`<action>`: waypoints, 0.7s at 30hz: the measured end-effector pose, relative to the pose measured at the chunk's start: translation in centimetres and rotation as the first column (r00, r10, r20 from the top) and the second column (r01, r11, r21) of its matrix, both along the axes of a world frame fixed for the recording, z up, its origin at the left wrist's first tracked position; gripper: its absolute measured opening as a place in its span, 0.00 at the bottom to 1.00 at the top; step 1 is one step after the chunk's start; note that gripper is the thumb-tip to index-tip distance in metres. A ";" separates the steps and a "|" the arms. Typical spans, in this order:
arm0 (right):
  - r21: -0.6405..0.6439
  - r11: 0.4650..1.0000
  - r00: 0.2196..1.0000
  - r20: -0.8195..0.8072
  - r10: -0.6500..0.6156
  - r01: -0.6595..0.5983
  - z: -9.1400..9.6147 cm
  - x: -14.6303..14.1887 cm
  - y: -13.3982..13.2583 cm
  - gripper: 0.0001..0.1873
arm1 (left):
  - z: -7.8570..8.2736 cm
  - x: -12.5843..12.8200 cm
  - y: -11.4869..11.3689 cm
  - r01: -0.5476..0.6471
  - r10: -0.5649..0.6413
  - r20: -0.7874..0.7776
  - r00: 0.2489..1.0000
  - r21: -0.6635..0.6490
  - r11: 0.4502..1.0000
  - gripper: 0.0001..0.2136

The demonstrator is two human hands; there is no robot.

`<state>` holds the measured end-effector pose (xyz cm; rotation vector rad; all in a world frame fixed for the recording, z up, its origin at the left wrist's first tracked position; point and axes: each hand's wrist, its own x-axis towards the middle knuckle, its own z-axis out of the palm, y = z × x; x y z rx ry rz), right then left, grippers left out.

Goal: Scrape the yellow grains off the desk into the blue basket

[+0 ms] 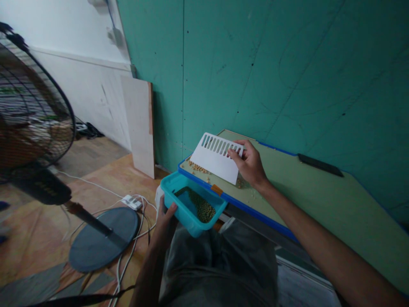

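My right hand [249, 164] grips the upper right corner of a white slotted plastic scraper [215, 160], thumb on its near face. The scraper leans with its lower edge on the green tabletop [287, 187]. Tan beans [198, 167] lie loose along that edge, near the table's blue rim. Just below the rim, my left hand [168, 213] grips the near left side of a turquoise plastic tub [188, 217], which is tilted. Small green beans [204, 209] are heaped inside it, toward the right. Part of the tub's far rim lies beneath the table edge.
A standing fan [38, 183] with a round base is on the left. White cables [128, 251] and a power strip [131, 202] lie on the floor. A board [140, 128] leans against the green wall. A dark strip [319, 165] lies at the table's back edge.
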<state>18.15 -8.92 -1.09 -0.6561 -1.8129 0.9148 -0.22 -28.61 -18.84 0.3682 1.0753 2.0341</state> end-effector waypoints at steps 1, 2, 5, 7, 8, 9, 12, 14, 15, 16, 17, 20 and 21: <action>-0.002 1.000 1.000 -0.002 0.004 -0.004 0.0 0.0 -0.1 0.22 | 0.0 -0.1 0.0 -0.003 0.003 0.008 1.000 0.000 1.000 0.38; -0.002 1.000 1.000 -0.004 0.006 -0.006 0.0 0.0 -0.1 0.22 | 0.0 -0.2 -0.1 0.002 -0.002 0.015 1.000 0.002 1.000 0.38; 0.007 1.000 1.000 0.003 0.012 -0.012 0.0 -0.1 -0.2 0.22 | 0.1 -0.4 -0.2 0.030 -0.031 0.020 0.999 0.006 1.000 0.39; 0.012 1.000 1.000 0.008 0.019 -0.020 -0.1 -0.1 -0.1 0.22 | 0.1 -0.5 -0.2 0.032 -0.032 0.019 0.999 0.005 0.999 0.39; 0.013 1.000 1.000 0.008 0.024 -0.024 -0.1 -0.1 -0.1 0.22 | 0.1 -0.5 -0.2 0.021 -0.021 0.018 1.000 0.003 1.000 0.39; 0.013 1.000 1.000 0.007 0.029 -0.029 -0.2 -0.1 -0.1 0.22 | 0.1 -0.5 -0.2 0.008 -0.008 0.018 1.000 0.000 1.000 0.39; 0.009 0.999 0.999 0.004 0.032 -0.032 -0.1 -0.1 -0.2 0.23 | 0.3 -0.2 -0.3 0.003 -0.003 0.017 1.000 0.000 1.000 0.38; 0.007 0.999 0.999 0.007 0.034 -0.034 -0.1 -0.1 -0.3 0.24 | 0.5 -0.1 -0.4 0.017 -0.017 0.017 1.000 0.012 1.000 0.37; 0.008 0.999 0.999 0.006 0.035 -0.035 -0.1 -0.2 -0.3 0.23 | 0.7 0.0 -0.5 0.024 -0.024 0.019 1.000 0.021 0.999 0.37; 0.010 0.999 0.999 0.005 0.037 -0.037 -0.1 -0.2 -0.4 0.23 | 0.8 0.0 -0.5 0.034 -0.034 0.020 0.999 0.027 0.999 0.36; 0.013 0.999 0.999 0.003 0.039 -0.039 -0.1 -0.2 -0.4 0.23 | 1.0 0.1 -0.6 0.041 -0.042 0.021 0.999 0.032 0.999 0.36; 0.015 0.999 0.999 0.007 0.040 -0.040 -0.1 -0.2 -0.5 0.23 | 1.2 0.2 -0.6 0.030 -0.031 0.027 0.999 0.031 0.999 0.35; 0.011 0.999 0.999 0.012 0.039 -0.039 0.0 -0.2 -0.6 0.24 | 1.2 0.2 -0.6 0.021 -0.022 0.028 0.999 0.028 0.999 0.35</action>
